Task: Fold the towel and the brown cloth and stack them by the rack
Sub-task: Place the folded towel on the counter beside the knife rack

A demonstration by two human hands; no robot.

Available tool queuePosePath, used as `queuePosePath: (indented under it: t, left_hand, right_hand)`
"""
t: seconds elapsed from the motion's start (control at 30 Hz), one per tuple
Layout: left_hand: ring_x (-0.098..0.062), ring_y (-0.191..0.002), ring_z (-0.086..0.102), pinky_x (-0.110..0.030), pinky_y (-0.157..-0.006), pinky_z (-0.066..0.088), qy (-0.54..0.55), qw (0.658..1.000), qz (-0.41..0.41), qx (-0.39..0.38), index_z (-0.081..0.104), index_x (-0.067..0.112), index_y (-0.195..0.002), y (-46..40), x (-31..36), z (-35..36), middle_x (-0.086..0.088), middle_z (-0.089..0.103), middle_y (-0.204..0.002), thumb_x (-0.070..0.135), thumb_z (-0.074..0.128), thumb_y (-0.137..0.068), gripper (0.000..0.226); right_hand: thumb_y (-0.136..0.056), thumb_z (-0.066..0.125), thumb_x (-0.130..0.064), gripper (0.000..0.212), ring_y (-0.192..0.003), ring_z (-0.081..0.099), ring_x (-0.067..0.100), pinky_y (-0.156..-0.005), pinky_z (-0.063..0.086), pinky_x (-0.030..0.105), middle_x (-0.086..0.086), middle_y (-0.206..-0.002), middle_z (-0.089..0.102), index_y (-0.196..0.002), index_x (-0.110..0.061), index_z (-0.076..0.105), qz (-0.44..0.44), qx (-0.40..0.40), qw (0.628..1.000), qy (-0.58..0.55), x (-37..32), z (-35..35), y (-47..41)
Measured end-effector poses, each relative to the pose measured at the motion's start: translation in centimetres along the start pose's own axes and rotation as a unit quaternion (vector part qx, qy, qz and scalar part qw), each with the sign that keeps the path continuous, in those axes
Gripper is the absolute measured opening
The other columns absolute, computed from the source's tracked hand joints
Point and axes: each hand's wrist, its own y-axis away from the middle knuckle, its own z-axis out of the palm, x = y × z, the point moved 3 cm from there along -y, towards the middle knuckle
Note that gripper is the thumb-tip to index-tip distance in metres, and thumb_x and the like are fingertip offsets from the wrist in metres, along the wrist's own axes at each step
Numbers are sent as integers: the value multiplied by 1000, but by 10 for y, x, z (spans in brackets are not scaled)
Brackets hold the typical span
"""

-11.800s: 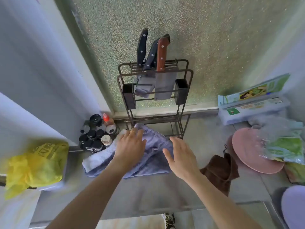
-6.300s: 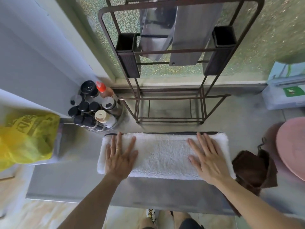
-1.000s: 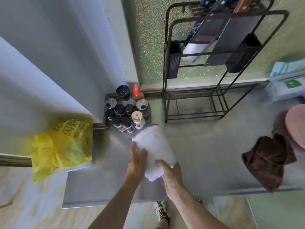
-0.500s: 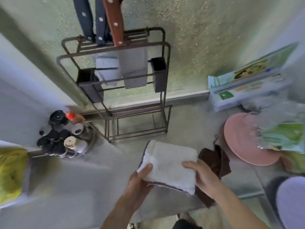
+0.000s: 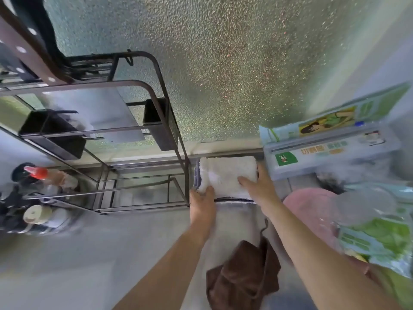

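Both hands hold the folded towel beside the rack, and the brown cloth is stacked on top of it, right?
Not quite. The left hand and right hand do hold the folded towel beside the rack, but the head view shows the brown cloth lying crumpled on the counter, apart from it.

White towel (image 5: pixel 228 175), brown cloth (image 5: pixel 241 278), dark rack (image 5: pixel 176 130), pink plate (image 5: pixel 310 211).
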Motion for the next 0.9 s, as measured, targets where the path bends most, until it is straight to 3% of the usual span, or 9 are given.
queuePosePath:
  t: [0.07,0.17,0.3,0.37,0.43,0.53,0.6,0.73,0.9]
  left_hand:
    - [-26,-94,62,-37,-84,47,-43,999,4,30,45,17,-120,-19,6,3,-6,64,-110,36,52,-99,29]
    - [-37,-111,61,-42,-88,48,-135,990,1,51,43,10,-127,-38,2,5,-13,64,-120,41,46,-101,40]
    - [-35,-116,57,-34,-80,40,-166,985,16,48,37,13,-110,-27,-2,10,-8,57,-119,42,40,-103,30]
    - [-34,-119,52,-32,-79,42,-184,982,8,38,34,14,-122,-7,-2,14,-13,51,-135,38,41,-103,31]
    - [-34,-131,44,-36,-96,43,-231,970,65,38,26,9,-142,13,-3,18,-16,37,-146,33,47,-102,51]
    - [-27,-119,47,-37,-97,44,-285,909,292,85,38,16,-132,23,12,20,-5,36,-130,23,51,-101,34]
    - [-29,-132,45,-42,-105,46,-362,839,395,98,44,19,-137,0,20,24,-6,41,-141,15,48,-101,36]
    - [-29,-158,1,-47,-127,17,-552,733,394,52,18,22,-160,-69,18,28,-12,10,-170,21,37,-105,58]
    - [-28,-156,-16,-45,-129,4,-598,701,388,30,3,32,-161,-96,-9,29,-9,-9,-171,41,18,-107,57]
  right_hand:
    - [-71,74,-37,86,-130,53,17,-113,42,42,-2,-143,56,-149,-27,38,-7,-12,1000,3,2,12,-20]
    - [-83,72,-32,80,-135,46,13,-117,35,36,-7,-145,49,-153,-23,34,-27,-20,998,47,13,24,-38]
    - [-91,67,-31,72,-135,46,27,-111,34,31,12,-143,50,-152,-14,35,-69,21,992,102,23,29,-40]
    - [-92,65,-32,73,-140,41,25,-114,30,31,11,-150,44,-154,-15,30,-80,26,991,100,22,30,-35]
    - [-93,62,-36,74,-145,35,24,-119,29,40,7,-156,37,-155,-17,26,-103,45,988,110,19,30,-27]
    - [-98,50,-40,65,-146,33,28,-117,34,48,9,-158,37,-153,-15,28,-202,121,952,196,8,26,-17]
    - [-102,41,-35,57,-149,30,33,-118,32,50,14,-159,35,-152,-10,32,-293,128,905,281,-1,30,-18]
    - [-104,28,-41,57,-155,16,28,-122,25,46,10,-166,22,-155,-16,28,-325,50,850,413,-1,41,-33]
    - [-104,21,-48,60,-154,19,27,-116,34,50,8,-166,24,-156,-20,26,-310,16,818,484,36,44,-47]
